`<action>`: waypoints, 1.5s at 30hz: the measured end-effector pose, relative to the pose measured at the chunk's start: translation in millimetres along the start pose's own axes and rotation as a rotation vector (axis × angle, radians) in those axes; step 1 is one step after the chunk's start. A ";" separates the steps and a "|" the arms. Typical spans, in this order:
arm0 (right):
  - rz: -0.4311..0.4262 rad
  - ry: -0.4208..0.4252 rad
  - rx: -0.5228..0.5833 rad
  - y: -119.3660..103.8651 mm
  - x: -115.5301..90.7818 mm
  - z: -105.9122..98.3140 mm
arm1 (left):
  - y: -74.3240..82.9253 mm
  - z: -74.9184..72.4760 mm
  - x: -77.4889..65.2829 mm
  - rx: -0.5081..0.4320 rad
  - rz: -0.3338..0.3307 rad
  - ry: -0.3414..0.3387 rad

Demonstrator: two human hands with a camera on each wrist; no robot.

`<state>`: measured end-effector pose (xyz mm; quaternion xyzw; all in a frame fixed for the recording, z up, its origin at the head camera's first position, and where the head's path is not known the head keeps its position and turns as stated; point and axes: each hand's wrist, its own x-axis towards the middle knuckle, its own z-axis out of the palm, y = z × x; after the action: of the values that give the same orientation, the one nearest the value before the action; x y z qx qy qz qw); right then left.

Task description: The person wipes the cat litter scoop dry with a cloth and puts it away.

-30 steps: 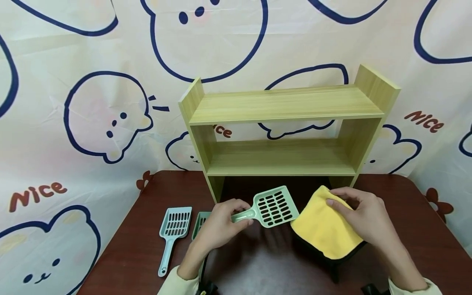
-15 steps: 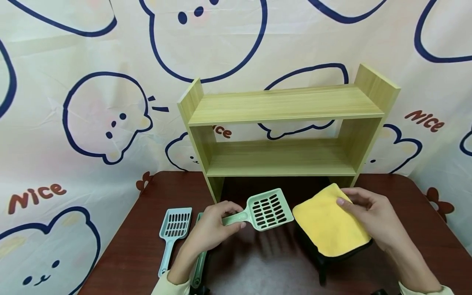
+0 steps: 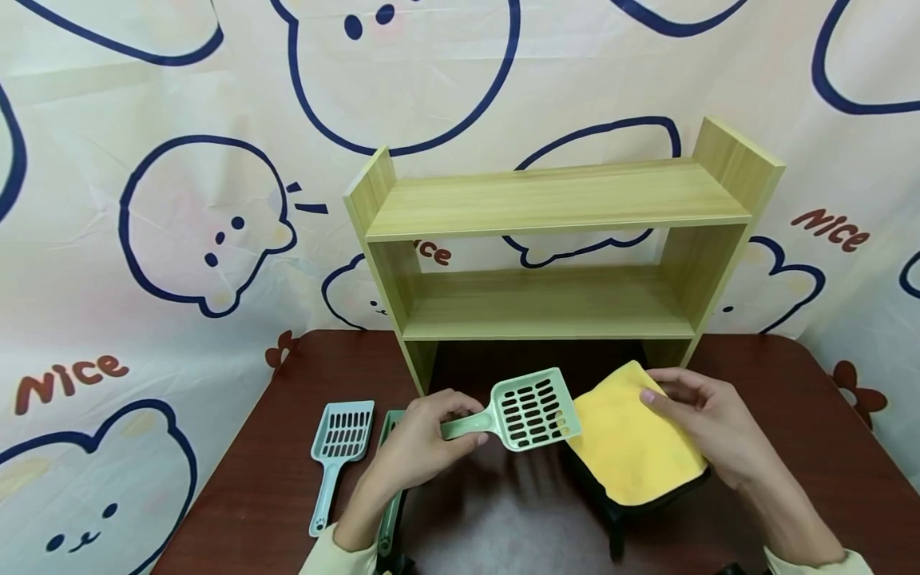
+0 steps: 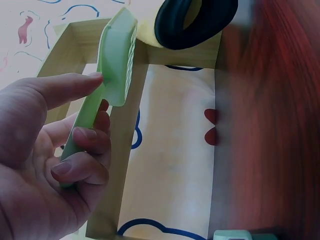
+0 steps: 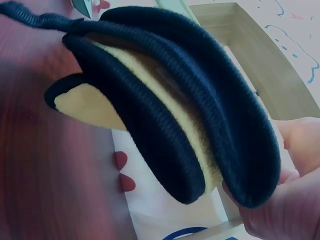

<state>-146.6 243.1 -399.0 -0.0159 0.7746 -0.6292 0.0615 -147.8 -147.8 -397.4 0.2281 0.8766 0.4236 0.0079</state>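
My left hand (image 3: 424, 439) grips the handle of a pale green litter scoop (image 3: 496, 417), its slotted head pointing right above the table. In the left wrist view, the fingers curl round the scoop's handle (image 4: 87, 112). My right hand (image 3: 719, 435) pinches a folded yellow cloth (image 3: 636, 439) by its upper right part, between thumb and fingers. Dark edging and several folded layers of the cloth (image 5: 165, 115) show in the right wrist view. The scoop's front edge overlaps the cloth's left edge in the head view; whether they touch, I cannot tell.
A light blue scoop (image 3: 343, 439) lies on the dark red-brown table (image 3: 244, 511) at the left. Beside it, a darker green scoop (image 3: 390, 515) is partly hidden behind my left arm. Behind both hands stands a pale wooden two-tier shelf (image 3: 553, 200), before a cartoon-printed backdrop (image 3: 216, 96).
The scoop and cloth first moved apart, then came together again, the scoop shifting right and the cloth left. Both hands kept their hold throughout.
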 end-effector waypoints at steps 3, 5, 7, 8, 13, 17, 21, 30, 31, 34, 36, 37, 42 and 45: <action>0.006 -0.025 0.028 0.5 -0.2 3.9 | 1.7 2.8 1.1 -0.005 0.015 -0.005; 0.002 -0.043 0.045 0.7 -0.6 6.4 | 2.9 5.0 2.3 -0.005 0.028 -0.011; -0.003 -0.063 0.065 1.1 -0.8 9.1 | 4.3 7.2 3.7 -0.009 0.043 -0.017; -0.004 -0.074 0.076 1.3 -0.8 10.5 | 4.9 8.2 4.4 -0.012 0.049 -0.018; -0.013 -0.113 0.116 1.8 -0.2 18.1 | 5.5 13.0 6.3 -0.022 0.074 -0.020; -0.017 -0.138 0.119 1.0 1.2 23.4 | 5.5 15.8 7.3 -0.032 0.082 -0.028; -0.023 -0.168 0.115 -0.6 4.5 27.4 | 6.3 16.5 9.8 -0.028 0.103 -0.029; -0.052 -0.267 0.204 -0.1 14.5 38.2 | 11.4 17.0 19.4 -0.079 0.136 -0.035; -0.063 -0.278 0.218 0.6 15.2 39.1 | 12.5 17.3 20.3 -0.089 0.130 -0.037; -0.087 -0.300 0.259 2.4 17.0 41.0 | 16.1 17.7 22.8 -0.106 0.115 -0.043; -0.091 -0.312 0.276 2.9 17.4 41.7 | 17.9 17.7 24.0 -0.107 0.111 -0.049; -0.092 -0.316 0.281 3.0 17.5 41.8 | 18.5 17.6 24.2 -0.105 0.108 -0.051; -0.113 -0.316 0.282 1.3 16.1 38.2 | 19.3 15.7 22.9 -0.102 0.101 -0.051; -0.110 -0.307 0.288 -1.3 15.3 33.5 | 17.0 14.7 22.5 -0.103 0.099 -0.044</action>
<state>-158.0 208.7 -405.6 -0.1451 0.6564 -0.7258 0.1460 -158.2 -118.7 -390.1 0.2800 0.8409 0.4628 0.0179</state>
